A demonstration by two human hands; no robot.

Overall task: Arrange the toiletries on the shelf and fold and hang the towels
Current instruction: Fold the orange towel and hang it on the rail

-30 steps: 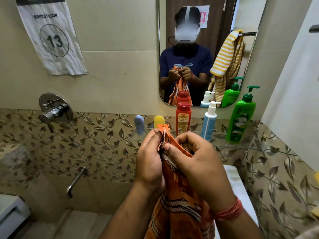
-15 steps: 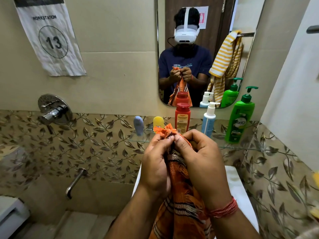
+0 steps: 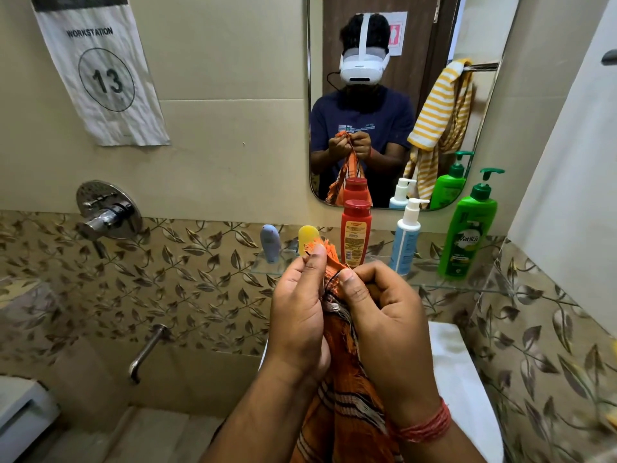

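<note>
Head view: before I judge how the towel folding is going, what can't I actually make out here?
- Orange towel: its lower part is cut off by the bottom edge; the left hand and right hand cover its upper part.
- Yellow bottle: its lower part is hidden behind the left hand and the towel's corner.
- Red bottle: label print too small to read.

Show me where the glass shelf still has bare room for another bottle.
The widest gap on the glass shelf lies between the white pump bottle and green pump bottle. From the grey tube past the yellow tube to the red bottle it is crowded.
</note>
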